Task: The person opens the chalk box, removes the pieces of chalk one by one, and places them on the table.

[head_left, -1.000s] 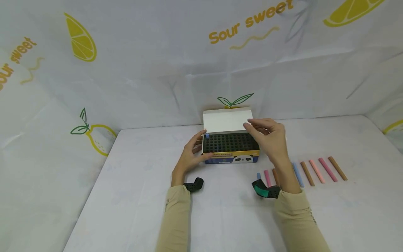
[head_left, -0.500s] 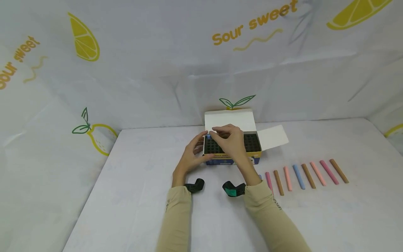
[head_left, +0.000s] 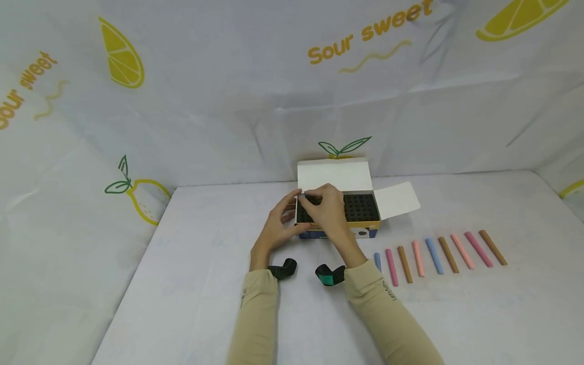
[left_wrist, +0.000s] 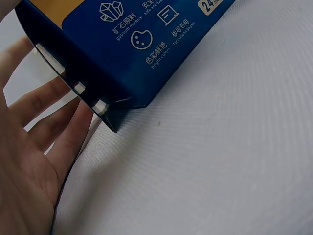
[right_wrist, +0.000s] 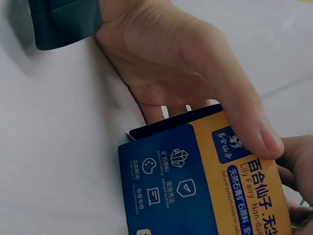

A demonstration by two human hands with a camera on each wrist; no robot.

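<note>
An opened chalk box (head_left: 315, 234), blue and yellow with a panda on its front, holds a black insert (head_left: 362, 207) full of small holes. My left hand (head_left: 272, 228) grips its left end, thumb across the front panel and fingers round the side. At the back left corner, my right hand (head_left: 329, 210) pinches the top of a blue chalk stick (head_left: 302, 195); little of the chalk shows. The left wrist view has the box's printed panel (left_wrist: 142, 54) beside spread fingers (left_wrist: 41, 100). In the right wrist view, the left thumb (right_wrist: 239, 103) presses the printed face.
A slanted row of several chalk sticks (head_left: 434, 256), in blue, pink, brown and salmon, lies on the white cloth right of the box. The box's lid (head_left: 335, 173) stands up behind, and a side flap (head_left: 396, 200) sticks out right. A lemon-print cloth (head_left: 228, 101) hangs behind.
My right hand has moved left from over the box's right end to the blue chalk at the back left corner, its fingers now lower around it. The left hand stays on the box.
</note>
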